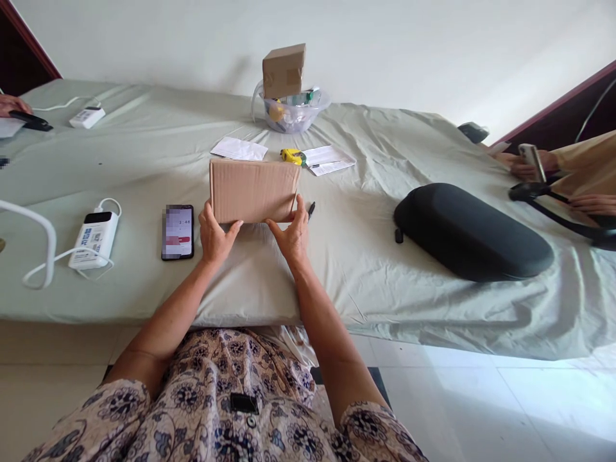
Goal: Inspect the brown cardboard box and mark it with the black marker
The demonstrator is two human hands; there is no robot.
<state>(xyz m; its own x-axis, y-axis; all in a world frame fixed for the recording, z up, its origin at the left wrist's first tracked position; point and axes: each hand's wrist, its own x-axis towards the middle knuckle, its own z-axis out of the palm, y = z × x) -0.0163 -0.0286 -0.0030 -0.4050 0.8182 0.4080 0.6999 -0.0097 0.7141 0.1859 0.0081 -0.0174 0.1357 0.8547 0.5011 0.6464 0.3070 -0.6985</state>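
Note:
Between my two hands is a brown cardboard box (255,191), tilted so that one broad face points toward me. My left hand (215,234) grips its lower left corner, the thumb along the bottom edge. At the lower right corner my right hand (292,234) holds it the same way, thumb under the edge and fingers at the side. A black pen (312,210) lies just right of my right hand. Behind the box are a yellow tape measure (291,156) and white papers (239,148). A phone (178,232) with a lit screen lies left of my left hand.
A clear plastic basket (298,119) with a second cardboard box (283,70) on top stands by the wall. At right lies a black hard case (474,231). A white power bank (95,239) with cable is at left. Other people's hands (534,165) show at both sides.

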